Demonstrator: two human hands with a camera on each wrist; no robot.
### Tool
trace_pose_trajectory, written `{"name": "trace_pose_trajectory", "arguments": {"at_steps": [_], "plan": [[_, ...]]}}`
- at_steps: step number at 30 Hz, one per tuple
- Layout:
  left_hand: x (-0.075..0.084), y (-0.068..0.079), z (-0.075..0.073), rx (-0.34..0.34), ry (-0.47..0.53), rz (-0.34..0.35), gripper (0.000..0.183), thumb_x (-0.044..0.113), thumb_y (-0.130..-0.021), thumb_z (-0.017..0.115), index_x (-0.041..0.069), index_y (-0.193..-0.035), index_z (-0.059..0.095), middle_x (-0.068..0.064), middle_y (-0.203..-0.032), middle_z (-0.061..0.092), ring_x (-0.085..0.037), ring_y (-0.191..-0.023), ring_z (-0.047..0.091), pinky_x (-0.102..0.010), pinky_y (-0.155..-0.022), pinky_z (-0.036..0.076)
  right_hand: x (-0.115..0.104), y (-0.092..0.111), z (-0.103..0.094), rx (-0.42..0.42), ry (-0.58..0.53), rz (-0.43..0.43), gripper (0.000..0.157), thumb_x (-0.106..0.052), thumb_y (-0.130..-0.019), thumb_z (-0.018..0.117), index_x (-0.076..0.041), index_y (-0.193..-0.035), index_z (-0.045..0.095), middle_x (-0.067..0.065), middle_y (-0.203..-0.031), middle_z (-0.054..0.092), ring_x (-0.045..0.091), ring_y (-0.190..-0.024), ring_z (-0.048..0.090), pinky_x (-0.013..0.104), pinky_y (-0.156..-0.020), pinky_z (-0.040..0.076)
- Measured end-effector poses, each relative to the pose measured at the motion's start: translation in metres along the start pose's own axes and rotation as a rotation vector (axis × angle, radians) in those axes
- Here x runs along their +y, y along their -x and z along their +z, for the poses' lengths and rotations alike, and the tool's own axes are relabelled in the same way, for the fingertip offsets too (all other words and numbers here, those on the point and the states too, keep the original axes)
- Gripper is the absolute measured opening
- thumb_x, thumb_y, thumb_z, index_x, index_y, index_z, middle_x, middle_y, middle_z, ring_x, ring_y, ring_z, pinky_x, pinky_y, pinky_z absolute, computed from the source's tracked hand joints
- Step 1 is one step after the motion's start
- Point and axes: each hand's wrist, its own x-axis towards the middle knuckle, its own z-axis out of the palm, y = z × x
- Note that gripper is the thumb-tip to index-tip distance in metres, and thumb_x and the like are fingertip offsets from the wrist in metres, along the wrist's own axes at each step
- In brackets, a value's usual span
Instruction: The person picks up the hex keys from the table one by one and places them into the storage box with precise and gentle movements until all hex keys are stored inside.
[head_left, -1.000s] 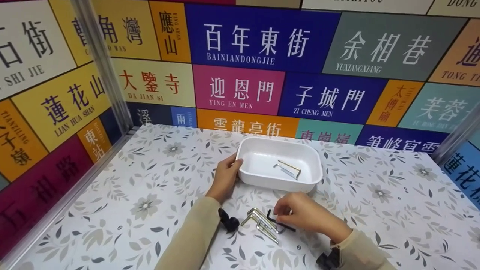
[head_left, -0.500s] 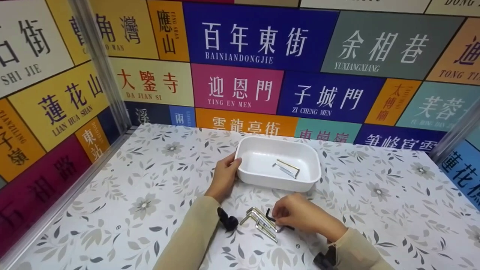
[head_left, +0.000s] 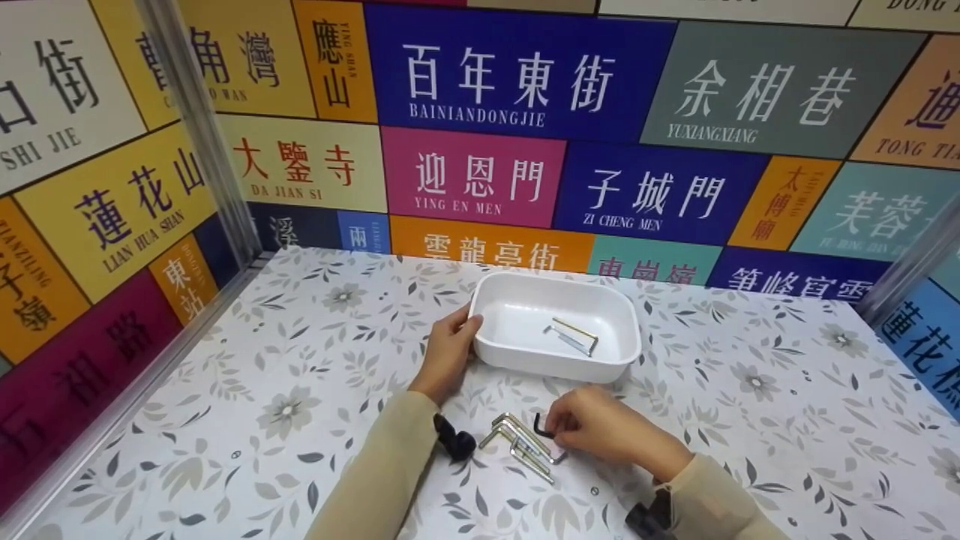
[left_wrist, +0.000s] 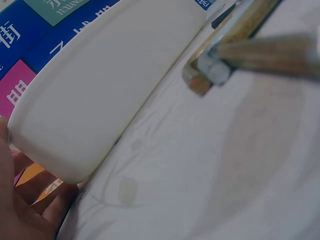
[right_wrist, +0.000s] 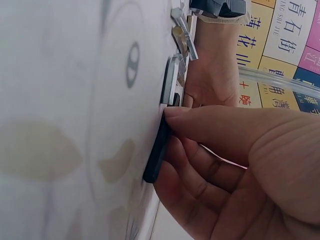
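Observation:
My left hand (head_left: pixel 447 364) grips the left end of a white plastic bin (head_left: pixel 551 364), thumb at the rim and fingers round the outer side. Inside the bin lie a gold-toned hex key (head_left: pixel 576 330) and a silver one (head_left: pixel 571 343). In front of the bin, my right hand (head_left: pixel 611 427) pinches a black hex key (right_wrist: pixel 158 152) between thumb and fingers, low at the tabletop. Its bent short end (head_left: pixel 540 427) sticks out left of the fingertips; the hand hides the rest in the head view. Beside it lies a loose pile of several metal hex keys (head_left: pixel 534 465).
A white tablecloth (head_left: pixel 345 337) with grey leaves and flowers covers the table. Behind stands a wall of coloured sign panels (head_left: pixel 472 172), with a clear strip (head_left: pixel 202 135) at the left corner. Black camera mounts (head_left: pixel 454 439) sit at both wrists.
My right thumb and fingers have come down onto the black hex key and pinch it; its long arm, seen earlier beyond the fingers, is now hidden. The left hand and bin stay put.

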Motion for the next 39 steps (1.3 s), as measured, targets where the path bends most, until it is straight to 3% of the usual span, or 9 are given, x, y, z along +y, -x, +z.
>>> {"name": "trace_pose_trajectory", "arguments": {"at_steps": [4,11,22,32,39], "plan": [[-0.0008,0.0,-0.0001,-0.007,0.024,0.003,0.052,0.025,-0.102,0.054,0.01,-0.151,0.047,-0.015,-0.143,0.061,-0.031,-0.114,0.068,-0.026,-0.083,0.057,0.0004,0.0,0.0002,0.004,-0.002,-0.001,0.009,-0.001,-0.079,0.075,-0.006,-0.086,0.076,0.003,-0.076,0.074,-0.002,-0.067,0.058,0.018,-0.063,0.05],[-0.0035,-0.0008,0.0019,0.02,0.015,0.068,0.051,0.021,-0.1,0.055,0.004,-0.148,0.05,-0.021,-0.136,0.065,-0.032,-0.111,0.069,-0.026,-0.084,0.057,-0.0003,0.0009,0.001,0.013,-0.016,0.019,0.007,-0.003,-0.079,0.076,-0.006,-0.086,0.075,0.001,-0.076,0.072,-0.002,-0.066,0.055,0.018,-0.062,0.048],[-0.0026,-0.0013,0.0015,0.015,0.019,0.026,0.051,0.023,-0.101,0.055,0.008,-0.149,0.05,-0.017,-0.14,0.063,-0.032,-0.113,0.069,-0.026,-0.084,0.058,-0.0008,0.0002,0.0032,0.031,0.007,0.029,0.007,-0.003,-0.079,0.075,-0.008,-0.084,0.075,-0.001,-0.074,0.07,-0.002,-0.065,0.053,0.018,-0.061,0.047],[0.0005,-0.0023,-0.0002,0.009,0.012,0.022,0.05,0.017,-0.102,0.053,0.001,-0.149,0.047,-0.025,-0.136,0.062,-0.036,-0.106,0.07,-0.027,-0.078,0.057,-0.0021,0.0,0.0044,0.037,0.039,0.008,0.007,-0.003,-0.081,0.075,-0.008,-0.085,0.074,-0.001,-0.076,0.071,0.0,-0.068,0.054,0.02,-0.063,0.047],[-0.0025,-0.0015,0.0015,0.01,0.019,0.018,0.051,0.023,-0.102,0.054,0.009,-0.15,0.049,-0.017,-0.14,0.063,-0.03,-0.11,0.068,-0.025,-0.081,0.055,-0.0011,0.0,0.006,0.052,0.091,-0.013,0.006,-0.003,-0.081,0.075,-0.008,-0.084,0.073,-0.001,-0.073,0.07,-0.001,-0.066,0.052,0.02,-0.062,0.046]]}}
